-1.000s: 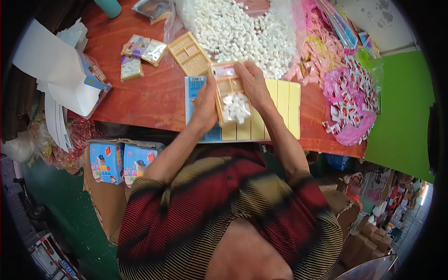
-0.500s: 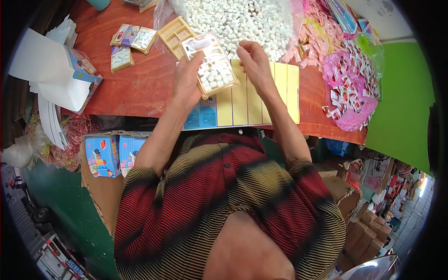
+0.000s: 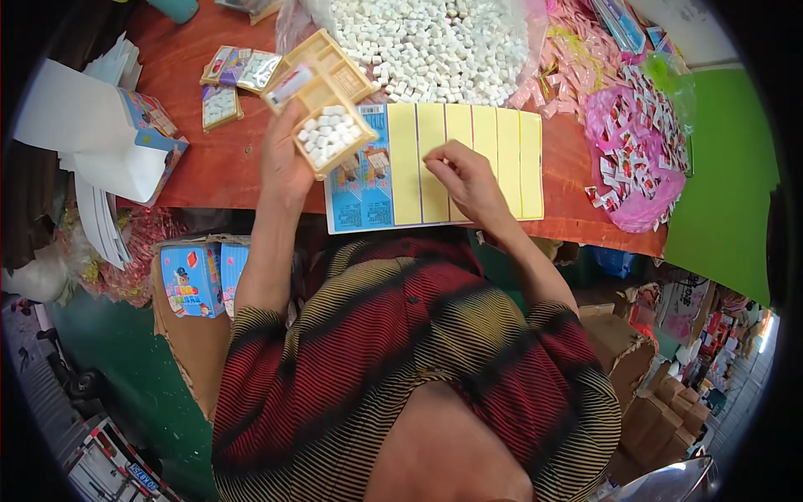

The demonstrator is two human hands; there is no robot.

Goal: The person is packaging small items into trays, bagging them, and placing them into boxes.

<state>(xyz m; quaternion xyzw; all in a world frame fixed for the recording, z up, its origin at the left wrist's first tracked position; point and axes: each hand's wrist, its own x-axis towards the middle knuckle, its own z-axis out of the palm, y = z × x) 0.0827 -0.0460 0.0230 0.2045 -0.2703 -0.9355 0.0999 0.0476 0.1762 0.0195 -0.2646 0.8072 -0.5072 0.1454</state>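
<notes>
Two hands: one left hand, one right hand. Two tan trays in the middle: one held tray and one far tray. I count two wrapped packs farther left, two blue boxes near left, one teal cylinder far left. One blue-and-yellow sheet showing. One pink bag on the right. White pieces in the far heap? Hundreds, gave up lol. Pink packets, far right: too many too.
</notes>
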